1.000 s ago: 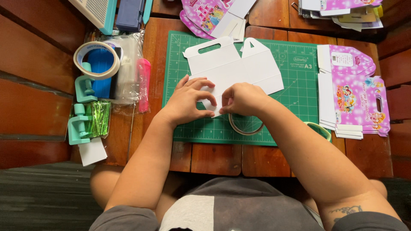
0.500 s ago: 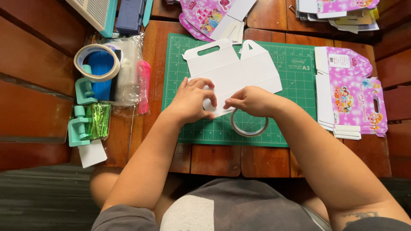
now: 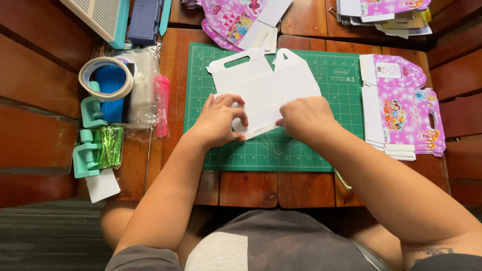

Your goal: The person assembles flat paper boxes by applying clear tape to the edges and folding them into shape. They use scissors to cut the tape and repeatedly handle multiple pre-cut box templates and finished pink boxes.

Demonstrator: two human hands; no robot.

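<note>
Nearest us on the green cutting mat (image 3: pixel 301 155), our left hand (image 3: pixel 218 120) presses its fingers flat on the white box blank (image 3: pixel 266 90), pinching its lower edge. Our right hand (image 3: pixel 306 118) is curled closed on that same edge, at the mat's centre. If either hand presses unevenly, we judge the fold could crease crooked or the card slide. Right of the mat, the stack of pink printed boxes (image 3: pixel 401 113) could be nudged by our forearm.
</note>
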